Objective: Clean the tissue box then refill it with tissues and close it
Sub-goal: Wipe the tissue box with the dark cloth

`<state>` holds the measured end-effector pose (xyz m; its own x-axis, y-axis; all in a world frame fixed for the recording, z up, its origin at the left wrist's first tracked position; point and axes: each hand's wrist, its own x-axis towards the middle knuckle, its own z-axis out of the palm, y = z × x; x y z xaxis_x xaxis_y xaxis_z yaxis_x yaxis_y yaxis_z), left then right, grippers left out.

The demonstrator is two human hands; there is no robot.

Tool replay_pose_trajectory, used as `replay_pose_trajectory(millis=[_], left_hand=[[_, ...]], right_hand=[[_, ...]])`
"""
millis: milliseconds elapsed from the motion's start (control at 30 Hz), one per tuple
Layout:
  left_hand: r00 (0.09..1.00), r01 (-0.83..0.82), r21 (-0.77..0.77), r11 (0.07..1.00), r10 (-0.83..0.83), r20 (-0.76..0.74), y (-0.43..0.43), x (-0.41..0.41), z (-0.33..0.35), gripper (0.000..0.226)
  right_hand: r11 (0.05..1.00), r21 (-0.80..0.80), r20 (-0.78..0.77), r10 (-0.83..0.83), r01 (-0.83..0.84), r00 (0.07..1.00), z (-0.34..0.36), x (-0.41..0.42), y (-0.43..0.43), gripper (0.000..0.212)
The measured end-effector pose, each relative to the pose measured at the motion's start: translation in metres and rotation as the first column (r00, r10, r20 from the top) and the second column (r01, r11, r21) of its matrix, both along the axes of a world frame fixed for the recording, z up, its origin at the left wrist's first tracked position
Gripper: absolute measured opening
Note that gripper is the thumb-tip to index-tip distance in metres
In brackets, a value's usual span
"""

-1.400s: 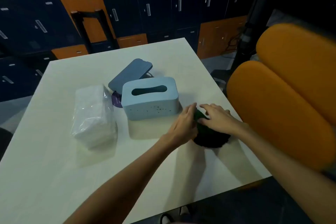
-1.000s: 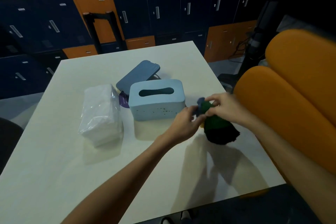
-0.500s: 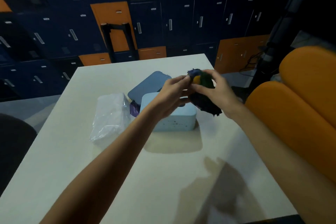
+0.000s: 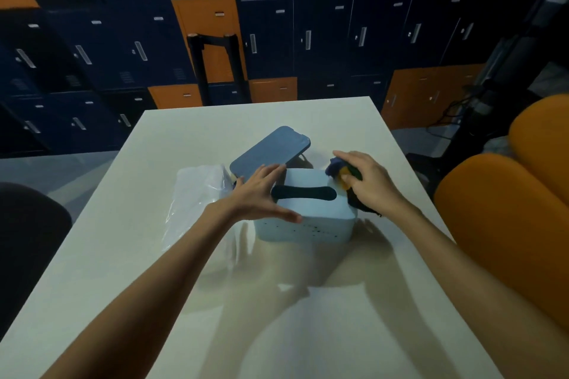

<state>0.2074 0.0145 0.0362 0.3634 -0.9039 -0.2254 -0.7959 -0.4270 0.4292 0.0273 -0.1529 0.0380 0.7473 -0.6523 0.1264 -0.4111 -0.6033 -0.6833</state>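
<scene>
A light blue tissue box (image 4: 308, 226) with a dark slot on top and dark specks on its front wall stands mid-table. My left hand (image 4: 260, 191) lies flat on its top left part, fingers spread, thumb over the front edge. My right hand (image 4: 366, 181) presses a dark multicoloured cloth (image 4: 340, 168) against the box's top right corner. A darker blue flat lid (image 4: 271, 151) leans behind the box. A clear plastic pack of white tissues (image 4: 197, 194) lies left of the box.
The pale table (image 4: 308, 317) ends close behind the lid. Orange padded seats (image 4: 505, 215) stand at the right edge. A dark chair (image 4: 27, 240) sits at the left. Blue and orange lockers (image 4: 277, 40) fill the background.
The cloth was picked up from the table right of the box and brought to the box's top. My left hand let go of the cloth and settled flat on the box.
</scene>
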Motion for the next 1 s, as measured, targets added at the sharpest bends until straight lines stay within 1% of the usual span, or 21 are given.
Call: replay_pose_trajectory(millis=[67, 100, 133, 200, 300, 367, 467, 567, 700, 733, 800, 833, 900, 1000], left_hand=[[0.996, -0.002, -0.033, 0.999, 0.0, -0.086, 0.001, 0.001, -0.002, 0.122], [0.988, -0.018, -0.066, 0.998, 0.008, -0.152, 0.003, -0.001, -0.002, 0.12], [0.976, -0.04, -0.1, 0.994, 0.017, -0.218, 0.003, -0.002, -0.002, 0.118], [0.957, -0.067, -0.152, 0.986, 0.021, -0.29, 0.004, -0.003, -0.003, 0.114], [0.951, -0.05, -0.167, 0.985, -0.004, -0.308, 0.005, 0.002, -0.004, 0.11], [0.947, -0.039, -0.16, 0.986, -0.014, -0.321, 0.005, 0.005, -0.005, 0.11], [0.939, -0.042, -0.158, 0.987, -0.015, -0.345, 0.004, 0.005, -0.004, 0.107], [0.939, -0.04, -0.157, 0.987, -0.017, -0.343, 0.002, 0.003, -0.005, 0.107], [0.941, -0.062, -0.167, 0.984, 0.002, -0.34, 0.003, 0.001, -0.006, 0.109], [0.942, -0.068, -0.173, 0.982, 0.006, -0.336, 0.003, 0.0, -0.007, 0.109], [0.942, -0.081, -0.188, 0.979, 0.013, -0.335, 0.003, -0.001, -0.008, 0.108], [0.942, -0.083, -0.194, 0.978, 0.014, -0.334, 0.004, -0.001, -0.008, 0.108], [0.944, -0.083, -0.192, 0.978, 0.015, -0.33, 0.004, -0.001, -0.009, 0.108], [0.943, -0.074, -0.174, 0.982, 0.013, -0.332, 0.004, -0.002, -0.006, 0.107]], right_hand=[[1.0, 0.0, -0.115, 0.016, -0.016, 0.993, -0.014, 0.005, 0.0, 0.044], [1.0, -0.007, -0.143, 0.004, -0.005, 0.99, -0.019, 0.007, 0.002, 0.046], [1.0, -0.017, -0.144, -0.019, 0.016, 0.989, -0.024, 0.01, 0.003, 0.049], [0.997, -0.048, -0.064, -0.067, 0.064, 0.996, -0.027, 0.012, 0.009, 0.047], [0.994, -0.076, 0.074, -0.072, 0.077, 0.995, -0.029, 0.001, 0.025, 0.035], [0.991, -0.125, 0.105, -0.04, 0.053, 0.994, -0.034, -0.014, 0.039, 0.033], [0.986, -0.162, 0.122, -0.008, 0.028, 0.992, -0.046, -0.034, 0.05, 0.03], [0.988, -0.155, 0.117, -0.008, 0.027, 0.993, -0.043, -0.023, 0.032, 0.029], [0.991, -0.07, 0.014, -0.115, 0.116, 0.993, -0.035, 0.015, 0.008, 0.038], [0.989, -0.068, -0.01, -0.129, 0.128, 0.992, -0.035, 0.018, 0.011, 0.04], [0.99, -0.102, -0.051, -0.105, 0.1, 0.993, -0.038, 0.012, 0.029, 0.042], [0.987, -0.143, -0.047, -0.077, 0.069, 0.996, -0.04, 0.004, 0.04, 0.042], [0.979, -0.203, 0.015, -0.025, 0.028, 1.0, -0.046, -0.019, 0.066, 0.04], [0.988, -0.154, 0.113, -0.016, 0.034, 0.993, -0.056, -0.048, 0.08, 0.036]])
